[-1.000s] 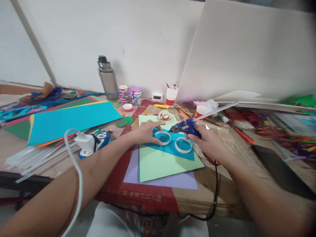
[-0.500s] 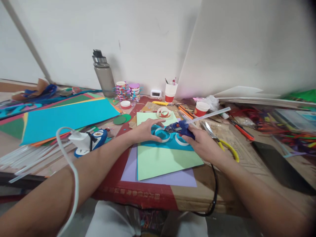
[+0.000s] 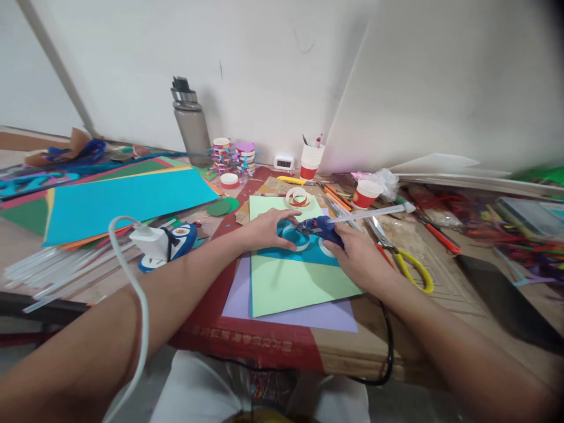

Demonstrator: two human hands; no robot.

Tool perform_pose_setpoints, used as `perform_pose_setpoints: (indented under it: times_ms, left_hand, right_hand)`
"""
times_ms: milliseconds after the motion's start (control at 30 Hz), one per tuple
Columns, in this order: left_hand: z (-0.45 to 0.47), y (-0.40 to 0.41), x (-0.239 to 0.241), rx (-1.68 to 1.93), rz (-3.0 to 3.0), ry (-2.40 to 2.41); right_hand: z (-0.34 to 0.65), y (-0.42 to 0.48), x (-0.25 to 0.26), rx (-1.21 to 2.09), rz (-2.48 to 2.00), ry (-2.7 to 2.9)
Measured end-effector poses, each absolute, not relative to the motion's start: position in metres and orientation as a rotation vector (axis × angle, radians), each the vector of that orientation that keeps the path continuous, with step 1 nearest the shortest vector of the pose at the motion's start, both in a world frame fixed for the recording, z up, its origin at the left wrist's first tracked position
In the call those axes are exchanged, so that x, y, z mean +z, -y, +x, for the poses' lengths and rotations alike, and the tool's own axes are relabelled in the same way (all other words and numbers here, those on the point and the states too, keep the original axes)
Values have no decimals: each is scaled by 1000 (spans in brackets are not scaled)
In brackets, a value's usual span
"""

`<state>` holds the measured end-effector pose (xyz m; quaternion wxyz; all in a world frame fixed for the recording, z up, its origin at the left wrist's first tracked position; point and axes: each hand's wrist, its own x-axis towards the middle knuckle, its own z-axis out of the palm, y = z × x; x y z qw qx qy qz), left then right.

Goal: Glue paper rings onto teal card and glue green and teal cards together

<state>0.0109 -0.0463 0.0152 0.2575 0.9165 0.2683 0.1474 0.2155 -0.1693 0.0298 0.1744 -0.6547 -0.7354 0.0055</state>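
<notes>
Blue paper (image 3: 304,257): flat on a pale green sheet (image 3: 291,291), which overlaps a purple sheet (image 3: 337,320).
Left ring (image 3: 302,247): white, on the blue paper, between left thumb and fingers.
Right ring (image 3: 325,249): white, same paper, partly behind the right hand.
Left hand (image 3: 268,230): thumb and fingers parted in a C about the left ring; cannot tell whether they press on it.
Right hand (image 3: 360,255): fingers wrapped round the handle of the glue gun.
Glue gun (image 3: 328,230): nozzle points left, at the left ring's far rim; contact unclear. Clear glue stick (image 3: 368,214) juts from its rear.
Beyond right wrist: yellow-handled scissors (image 3: 399,254), dark flat slab (image 3: 506,299).
Far side: grey bottle (image 3: 191,132), white clock (image 3: 284,161).
</notes>
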Motion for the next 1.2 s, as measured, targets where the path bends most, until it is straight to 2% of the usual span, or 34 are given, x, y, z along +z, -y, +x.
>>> perform_pose_setpoints:
  times_ms: [1200]
  left_hand:
    - [12, 40, 8, 414, 2484, -755]
  right_hand:
    - [199, 172, 37, -93, -2014, 2082]
